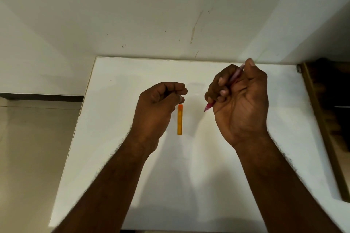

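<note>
My right hand is raised over the white table, palm toward me, fingers curled round a pink pen. The pen's tip points down and left, and its upper end shows near my thumb. My left hand hovers at the table's middle with fingers curled and thumb against the index finger; whether it pinches something small is hidden. A narrow orange case lies flat on the table, lengthwise away from me, just right of my left hand and below its fingertips.
The table stands against a white wall at its far edge. A dark wooden piece of furniture borders the table on the right. Beige floor lies beyond the left edge.
</note>
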`<state>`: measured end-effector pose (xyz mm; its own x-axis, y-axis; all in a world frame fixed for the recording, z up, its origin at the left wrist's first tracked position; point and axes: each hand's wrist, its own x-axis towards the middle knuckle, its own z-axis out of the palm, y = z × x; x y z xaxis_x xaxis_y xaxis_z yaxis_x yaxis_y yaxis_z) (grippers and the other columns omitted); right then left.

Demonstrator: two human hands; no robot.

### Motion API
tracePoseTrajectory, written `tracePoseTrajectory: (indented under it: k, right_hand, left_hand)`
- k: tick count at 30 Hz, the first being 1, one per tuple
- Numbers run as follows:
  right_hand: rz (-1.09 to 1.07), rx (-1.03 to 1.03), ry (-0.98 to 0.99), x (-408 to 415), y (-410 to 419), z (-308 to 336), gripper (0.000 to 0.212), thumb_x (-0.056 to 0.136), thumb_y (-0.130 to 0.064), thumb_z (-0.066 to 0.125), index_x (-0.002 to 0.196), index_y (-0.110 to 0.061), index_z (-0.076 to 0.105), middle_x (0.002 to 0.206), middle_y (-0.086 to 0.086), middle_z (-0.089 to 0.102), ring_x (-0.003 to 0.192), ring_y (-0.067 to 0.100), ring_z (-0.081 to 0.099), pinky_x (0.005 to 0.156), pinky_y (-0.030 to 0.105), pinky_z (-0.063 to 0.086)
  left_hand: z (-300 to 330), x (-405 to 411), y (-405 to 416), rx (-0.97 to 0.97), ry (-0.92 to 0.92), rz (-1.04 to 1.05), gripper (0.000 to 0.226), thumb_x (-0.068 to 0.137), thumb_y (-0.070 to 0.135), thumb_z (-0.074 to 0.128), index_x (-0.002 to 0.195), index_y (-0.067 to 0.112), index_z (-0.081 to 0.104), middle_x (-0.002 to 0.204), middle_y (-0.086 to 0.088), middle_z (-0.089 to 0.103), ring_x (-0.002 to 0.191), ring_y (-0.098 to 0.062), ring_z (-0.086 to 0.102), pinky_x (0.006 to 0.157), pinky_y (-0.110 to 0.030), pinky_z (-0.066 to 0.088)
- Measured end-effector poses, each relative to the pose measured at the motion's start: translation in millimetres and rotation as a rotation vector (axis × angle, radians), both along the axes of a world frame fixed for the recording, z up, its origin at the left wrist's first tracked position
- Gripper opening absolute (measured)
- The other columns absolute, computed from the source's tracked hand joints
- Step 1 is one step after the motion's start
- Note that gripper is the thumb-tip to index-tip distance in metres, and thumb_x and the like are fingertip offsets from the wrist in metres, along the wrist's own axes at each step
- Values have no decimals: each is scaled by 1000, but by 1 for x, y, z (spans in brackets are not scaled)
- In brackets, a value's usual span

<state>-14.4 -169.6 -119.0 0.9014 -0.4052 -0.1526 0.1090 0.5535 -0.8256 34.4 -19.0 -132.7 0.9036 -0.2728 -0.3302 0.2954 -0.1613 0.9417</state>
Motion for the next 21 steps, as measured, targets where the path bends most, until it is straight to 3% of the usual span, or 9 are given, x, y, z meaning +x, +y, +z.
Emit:
tracePoseTrajectory:
  k: [13,21]
  right_hand:
    - [-3,-3,14,1,1,1,51,95,-40,34,59,-13,58,51,-1,41,50,17,31,55,33,29]
    - [-18,2,15,0,1,0,50,95,-41,35,59,-13,57,51,0,40,52,18,29,57,36,26]
  left_hand:
    - [0,1,-1,-16,12,-8,25,93,3,58,108,15,75,103,3,80,93,-13,75,76,-18,54]
    - [1,0,-2,-10,19,-4,25,93,4,60,108,16,75,103,3,80,96,-14,74,82,-23,55]
